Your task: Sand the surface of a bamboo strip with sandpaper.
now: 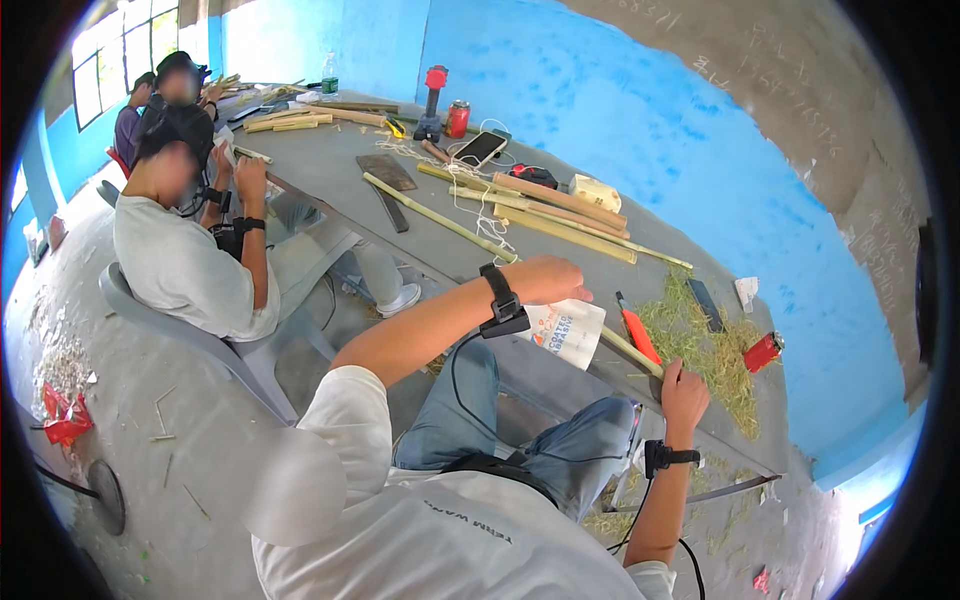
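A long, pale green bamboo stick (pixel 440 217) slants over the front edge of the table and seems to run on under my left hand to my right. My left hand (pixel 550 281) is closed over the stick with a white sheet of sandpaper (pixel 568 333) hanging below it; its printed backing shows, and the fingers are partly hidden. Farther right, my right hand (pixel 685 395) is wrapped round the near end of the stick (pixel 632 350). An orange-handled tool (pixel 637 330) lies just beyond it, beside green shavings (pixel 690 340).
Several bamboo strips (pixel 560 210), a phone (pixel 480 149), a dark flat blade (pixel 388 205), a cordless power tool (pixel 431 110) and red cans (pixel 763 352) lie or stand on the grey table (pixel 330 150). A seated co-worker (pixel 190 235) is at my left. Blue wall (pixel 640 130) stands behind the table.
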`<state>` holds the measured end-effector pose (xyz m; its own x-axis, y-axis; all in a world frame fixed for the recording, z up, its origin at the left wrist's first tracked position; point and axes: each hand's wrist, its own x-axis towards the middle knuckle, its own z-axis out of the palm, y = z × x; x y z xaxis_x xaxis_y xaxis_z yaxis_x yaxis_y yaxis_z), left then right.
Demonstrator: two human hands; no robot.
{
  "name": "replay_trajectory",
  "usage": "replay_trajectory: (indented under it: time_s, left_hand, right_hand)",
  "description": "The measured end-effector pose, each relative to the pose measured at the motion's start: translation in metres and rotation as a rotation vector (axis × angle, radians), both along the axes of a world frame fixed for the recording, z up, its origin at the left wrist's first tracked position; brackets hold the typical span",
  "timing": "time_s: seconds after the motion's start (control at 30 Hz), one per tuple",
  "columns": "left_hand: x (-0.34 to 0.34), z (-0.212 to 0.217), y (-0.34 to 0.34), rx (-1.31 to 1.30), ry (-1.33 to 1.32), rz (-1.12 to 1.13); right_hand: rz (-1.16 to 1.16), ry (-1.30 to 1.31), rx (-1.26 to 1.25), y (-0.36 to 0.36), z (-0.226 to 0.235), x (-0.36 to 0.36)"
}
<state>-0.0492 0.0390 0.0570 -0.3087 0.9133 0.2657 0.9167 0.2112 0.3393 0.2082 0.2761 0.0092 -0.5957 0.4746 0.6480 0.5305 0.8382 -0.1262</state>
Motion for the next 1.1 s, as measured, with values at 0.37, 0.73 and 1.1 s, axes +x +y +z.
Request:
replay_trajectory:
  time_s: [0.37, 0.73, 1.1]
  left_hand:
    - [-0.003, -0.001, -0.003, 0.048, 0.138, -0.058]
    - [-0.008, 0.019, -0.019, -0.092, 0.149, 0.065]
    - [-0.004, 0.026, -0.005, 0.053, 0.492, 0.139]
  right_hand:
    - [-0.002, -0.016, 0.003, -0.003, 0.004, 0.002]
    - [0.013, -0.018, -0.029, -0.004, 0.005, 0.001]
    - [-0.015, -0.041, -0.084, -0.007, 0.010, 0.003]
